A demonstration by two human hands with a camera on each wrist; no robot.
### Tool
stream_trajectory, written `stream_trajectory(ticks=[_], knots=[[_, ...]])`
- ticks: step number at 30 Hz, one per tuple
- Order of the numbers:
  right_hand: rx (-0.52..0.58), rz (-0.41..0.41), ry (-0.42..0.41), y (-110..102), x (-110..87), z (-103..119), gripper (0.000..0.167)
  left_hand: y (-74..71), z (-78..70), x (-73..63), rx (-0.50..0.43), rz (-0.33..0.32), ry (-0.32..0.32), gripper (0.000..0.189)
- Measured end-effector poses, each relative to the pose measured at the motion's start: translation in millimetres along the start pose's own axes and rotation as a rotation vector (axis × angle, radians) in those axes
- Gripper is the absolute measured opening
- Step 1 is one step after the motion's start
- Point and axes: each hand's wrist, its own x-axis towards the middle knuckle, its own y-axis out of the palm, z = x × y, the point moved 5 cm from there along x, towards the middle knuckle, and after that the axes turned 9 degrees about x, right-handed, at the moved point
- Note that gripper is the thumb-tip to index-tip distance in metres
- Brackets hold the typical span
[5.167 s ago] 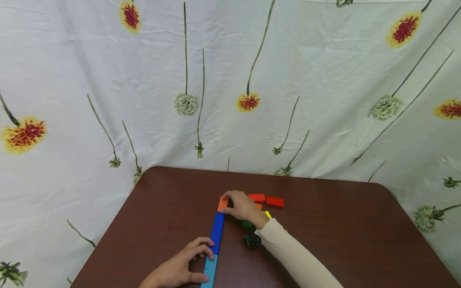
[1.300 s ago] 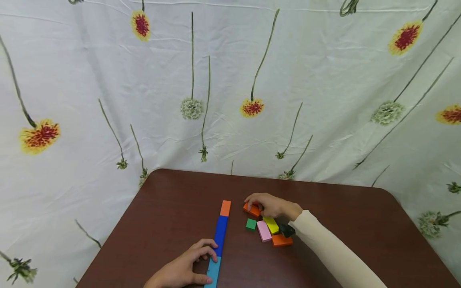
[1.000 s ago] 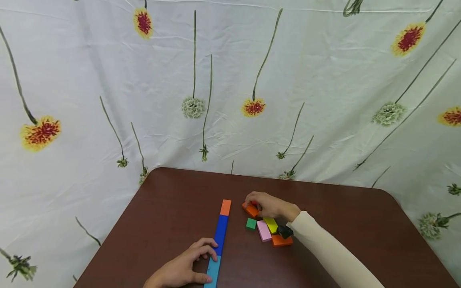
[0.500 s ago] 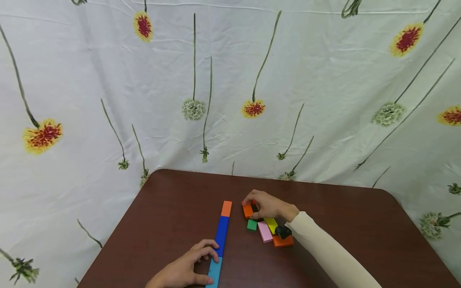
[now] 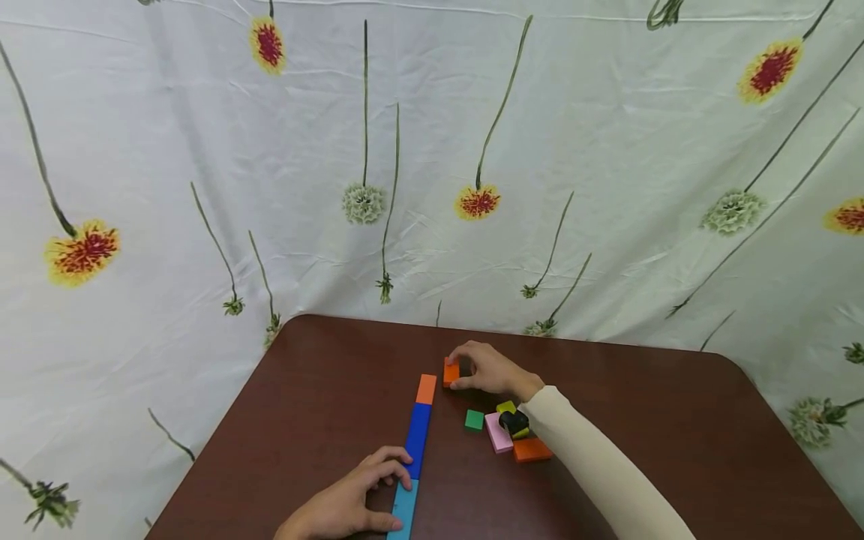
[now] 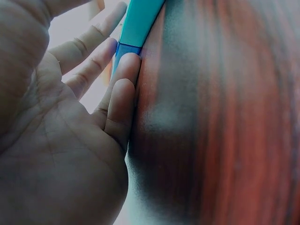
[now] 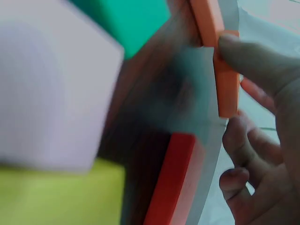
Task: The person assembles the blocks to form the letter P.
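Note:
My right hand [image 5: 496,369] pinches an orange block [image 5: 451,375] between thumb and fingers. In the right wrist view it meets the end of another orange block [image 7: 206,21] at an offset. That second block heads a straight row, followed by a dark blue block [image 5: 418,442] and a light blue block [image 5: 404,511]. My left hand [image 5: 347,495] rests along the row's left side, its fingertips touching the dark blue and light blue blocks. The left wrist view shows those fingers [image 6: 123,103] loosely extended against the row.
Right of the row lie a green block [image 5: 475,420], a pink block [image 5: 499,433], a yellow block [image 5: 506,406] and another orange block [image 5: 532,450]. A red block [image 7: 173,183] shows in the right wrist view. Behind the brown table [image 5: 324,375] hangs a flowered cloth [image 5: 418,150].
My right hand has turned the orange block lengthwise and carried it away from the loose blocks, up and left beside the row's far end. My left hand has stayed in place.

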Motion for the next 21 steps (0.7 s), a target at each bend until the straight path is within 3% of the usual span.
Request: stream_trajectory(ticks=[14, 21], knots=[[0.029, -0.142, 0.063, -4.3, 21.4, 6.9, 0.040, -2.4, -1.3, 0.4, 0.014, 0.001, 0.007, 0.029], [0.053, -0.193, 0.069, 6.5, 28.8, 0.5, 0.039, -3.4, 0.4, 3.0, -0.002, 0.011, 0.006, 0.029]])
